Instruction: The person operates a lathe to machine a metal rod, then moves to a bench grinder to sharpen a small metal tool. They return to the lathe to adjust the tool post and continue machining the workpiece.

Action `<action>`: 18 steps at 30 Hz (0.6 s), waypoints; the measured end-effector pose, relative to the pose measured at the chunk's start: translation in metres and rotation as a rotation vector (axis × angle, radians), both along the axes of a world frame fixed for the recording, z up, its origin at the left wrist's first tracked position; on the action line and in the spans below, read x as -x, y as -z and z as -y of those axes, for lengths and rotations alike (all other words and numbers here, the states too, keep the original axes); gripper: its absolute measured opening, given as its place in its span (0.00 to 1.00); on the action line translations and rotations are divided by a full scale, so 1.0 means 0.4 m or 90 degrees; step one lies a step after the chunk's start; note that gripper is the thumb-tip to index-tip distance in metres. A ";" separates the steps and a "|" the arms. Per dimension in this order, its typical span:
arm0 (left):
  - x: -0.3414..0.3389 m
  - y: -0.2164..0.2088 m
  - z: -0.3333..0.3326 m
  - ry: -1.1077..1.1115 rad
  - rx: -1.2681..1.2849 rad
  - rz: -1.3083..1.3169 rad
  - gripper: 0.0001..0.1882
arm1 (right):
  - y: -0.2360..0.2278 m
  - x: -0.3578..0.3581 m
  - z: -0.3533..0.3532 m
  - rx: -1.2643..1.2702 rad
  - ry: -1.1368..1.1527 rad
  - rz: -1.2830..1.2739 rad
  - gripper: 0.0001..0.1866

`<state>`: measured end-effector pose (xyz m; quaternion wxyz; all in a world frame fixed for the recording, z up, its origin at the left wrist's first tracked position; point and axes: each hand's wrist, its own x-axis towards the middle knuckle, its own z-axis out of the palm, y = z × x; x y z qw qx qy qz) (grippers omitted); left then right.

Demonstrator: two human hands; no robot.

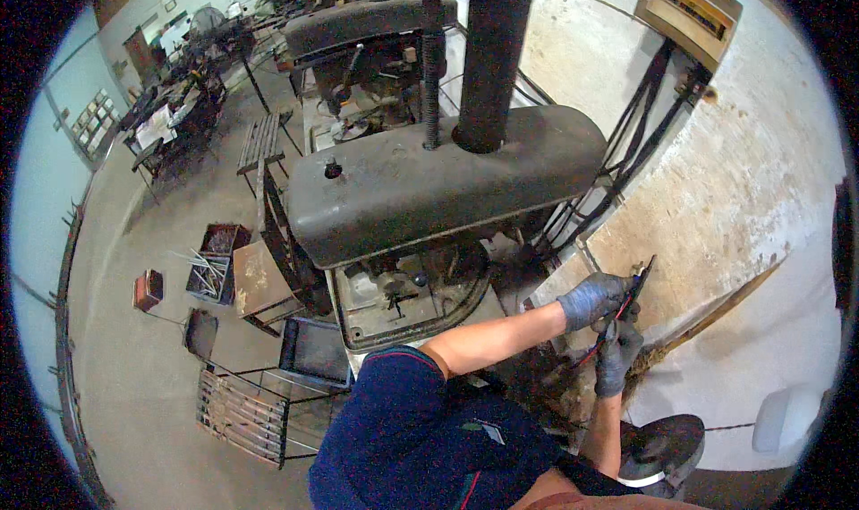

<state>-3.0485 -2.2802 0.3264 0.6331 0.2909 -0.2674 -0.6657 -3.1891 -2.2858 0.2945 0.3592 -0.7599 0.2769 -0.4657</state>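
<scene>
Both my hands wear grey gloves and are close together at the right, in front of the stained wall. My left hand (592,301) is closed around a long, thin, dark tool (634,293) with red along it and a brassy bit near its upper end. Just below, my right hand (619,353) is also closed, with its fingers at the lower part of the same tool. The tool stands at a slant. Its exact kind is too small to make out, and my fingers cover its middle.
A large dark machine arm (447,179) on a column stands left of my hands, above an oily machine base (403,309). Cables run down from a wall box (689,13). A round black object (662,447) is low right. A slatted stand (240,412) and a bin of rods (213,277) stand left.
</scene>
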 end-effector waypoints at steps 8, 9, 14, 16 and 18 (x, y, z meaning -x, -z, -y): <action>0.052 -0.001 -0.015 -0.020 0.055 0.081 0.11 | -0.078 0.020 -0.089 -0.296 -0.089 0.280 0.06; 0.037 0.004 0.003 -0.020 0.076 0.140 0.11 | -0.060 0.024 -0.069 -0.135 -0.026 0.194 0.04; -0.032 -0.073 0.148 -0.190 0.174 0.076 0.15 | -0.075 0.100 -0.100 -0.065 0.219 -0.025 0.03; -0.101 -0.126 0.243 -0.300 0.192 0.278 0.18 | -0.038 0.156 -0.116 0.045 0.231 -0.040 0.03; -0.209 -0.180 0.362 -0.412 0.153 0.281 0.17 | -0.084 0.136 -0.171 0.016 0.241 -0.030 0.05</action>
